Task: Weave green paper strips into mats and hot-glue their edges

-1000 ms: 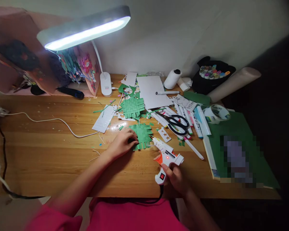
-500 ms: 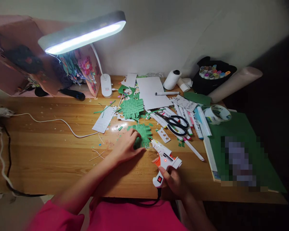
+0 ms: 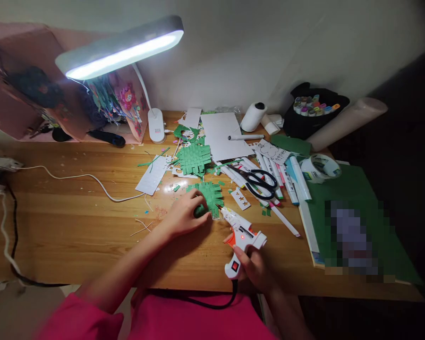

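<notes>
Your light-brown wooden surface (image 3: 92, 231) runs back to a plain grey-white wall (image 3: 233, 56), and a long white desk lamp (image 3: 122, 54) glows above its left rear, near a pink open-fronted box (image 3: 35, 38). Toward the back you have a blank white paper sheet (image 3: 224, 137), a white roll (image 3: 252, 119) and a black holder (image 3: 294, 123) full of markers; on your right, black-handled scissors (image 3: 248, 176) lie over loose white-barrelled markers (image 3: 285, 220), with a wide tape roll (image 3: 310, 176) and a flat dark-green board (image 3: 340, 186) farther right. Before you, the woven square of green paper strips (image 3: 212, 196) lies on the surface, a second green woven piece (image 3: 194, 159) just behind it. Your left hand (image 3: 188, 212) rests over the square's lower left with fingers curled; I cannot tell whether that grip pinches the paper. Your right hand (image 3: 253, 267) has its grip clamped around the handle of the white-and-orange glue gun (image 3: 243, 236), whose nozzle points at the square's right edge; whether it touches is too small to tell.
</notes>
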Motion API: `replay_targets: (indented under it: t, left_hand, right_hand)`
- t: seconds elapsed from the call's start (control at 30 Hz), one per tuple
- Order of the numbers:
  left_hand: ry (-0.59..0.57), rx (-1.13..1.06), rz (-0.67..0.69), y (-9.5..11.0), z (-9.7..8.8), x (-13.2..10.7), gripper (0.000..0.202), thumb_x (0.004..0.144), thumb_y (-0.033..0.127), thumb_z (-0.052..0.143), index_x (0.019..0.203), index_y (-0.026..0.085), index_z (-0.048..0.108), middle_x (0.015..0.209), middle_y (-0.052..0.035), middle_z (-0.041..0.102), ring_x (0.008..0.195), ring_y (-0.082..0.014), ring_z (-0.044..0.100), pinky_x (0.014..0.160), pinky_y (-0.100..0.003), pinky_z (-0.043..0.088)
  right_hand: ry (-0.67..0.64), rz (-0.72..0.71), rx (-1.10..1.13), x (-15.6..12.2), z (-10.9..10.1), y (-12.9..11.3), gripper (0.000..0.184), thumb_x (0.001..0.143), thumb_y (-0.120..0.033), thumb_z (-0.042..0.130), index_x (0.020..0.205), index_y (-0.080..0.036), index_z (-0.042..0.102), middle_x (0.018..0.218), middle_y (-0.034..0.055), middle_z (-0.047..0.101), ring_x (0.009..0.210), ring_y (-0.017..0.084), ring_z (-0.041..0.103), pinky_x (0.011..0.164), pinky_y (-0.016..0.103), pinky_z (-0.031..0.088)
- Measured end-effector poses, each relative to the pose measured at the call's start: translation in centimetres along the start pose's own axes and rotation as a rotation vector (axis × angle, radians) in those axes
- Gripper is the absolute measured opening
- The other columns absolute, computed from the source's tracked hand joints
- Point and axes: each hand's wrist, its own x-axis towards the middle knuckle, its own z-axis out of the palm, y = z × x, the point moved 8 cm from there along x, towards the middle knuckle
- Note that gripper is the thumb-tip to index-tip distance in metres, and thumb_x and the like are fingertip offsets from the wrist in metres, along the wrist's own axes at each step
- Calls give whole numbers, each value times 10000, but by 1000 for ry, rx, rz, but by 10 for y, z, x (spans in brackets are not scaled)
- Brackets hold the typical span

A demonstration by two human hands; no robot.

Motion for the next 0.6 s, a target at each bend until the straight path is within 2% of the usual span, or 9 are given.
replay_targets:
  t: [0.1, 0.3, 0.47, 0.6]
  left_hand:
    - [39, -73, -26, -8, -3, 3, 80, 852, 254, 547, 830, 190, 591, 919, -41, 572, 816, -154, 545, 749, -304, 448]
    - [140, -79, -127, -26, -7, 8, 129, 882, 252, 517, 802, 170, 578, 796, -30, 582, 734, -150, 528, 677, -283, 429]
    - [155, -64, -130, -27, -7, 8, 130, 878, 262, 528, 806, 174, 591, 797, -30, 603, 743, -156, 537, 695, -296, 429]
    - [152, -59, -127, -27, -6, 7, 132, 878, 264, 529, 806, 173, 592, 801, -31, 605, 746, -156, 541, 694, -293, 430]
  right_hand:
    - [-36, -24, -20, 0, 2, -5, 322, 738, -473, 552, 604, -183, 591, 587, 17, 581, 623, 184, 556, 682, 293, 454]
    - [-62, -70, -69, 3, 6, -9, 295, 779, -449, 547, 794, -171, 643, 651, 18, 598, 623, 177, 546, 622, 275, 442]
    - [-29, -80, -78, 3, 11, -12, 329, 775, -470, 528, 730, -165, 641, 655, 28, 593, 623, 176, 536, 589, 266, 425]
    - [24, -2, 18, 1, 11, -11, 365, 739, -513, 525, 685, -166, 627, 591, 10, 554, 560, 159, 507, 551, 260, 420]
